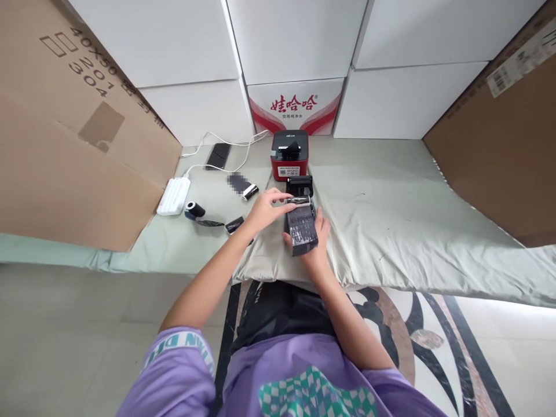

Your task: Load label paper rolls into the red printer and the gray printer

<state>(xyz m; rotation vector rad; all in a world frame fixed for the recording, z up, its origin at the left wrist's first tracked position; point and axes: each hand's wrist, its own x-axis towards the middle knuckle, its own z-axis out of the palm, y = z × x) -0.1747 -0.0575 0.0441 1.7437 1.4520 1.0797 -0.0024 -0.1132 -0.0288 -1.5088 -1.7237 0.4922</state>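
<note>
My left hand [270, 207] is closed, its thumb and fingers pinching the end of a black ribbon roll [299, 200]. From the roll a dark, crinkled ribbon strip [303, 229] with pale printed marks hangs toward me. Behind the roll rises the raised part of a black ribbon holder [299, 185]; the strip hides much of its lower part. My right hand [320, 240] is wrapped round the holder from below and the right, with the palm partly covered by the strip. Just beyond stands a small red and black printer [289, 155].
Left of my hands lie a loose black roll [196, 209], another black roll [234, 225], a partly blurred dark strip [243, 185], a black phone [218, 156] and a white power bank [174, 196] with a cable. Cardboard boxes [87, 127] and white boxes [295, 40] surround the cloth-covered table [382, 185].
</note>
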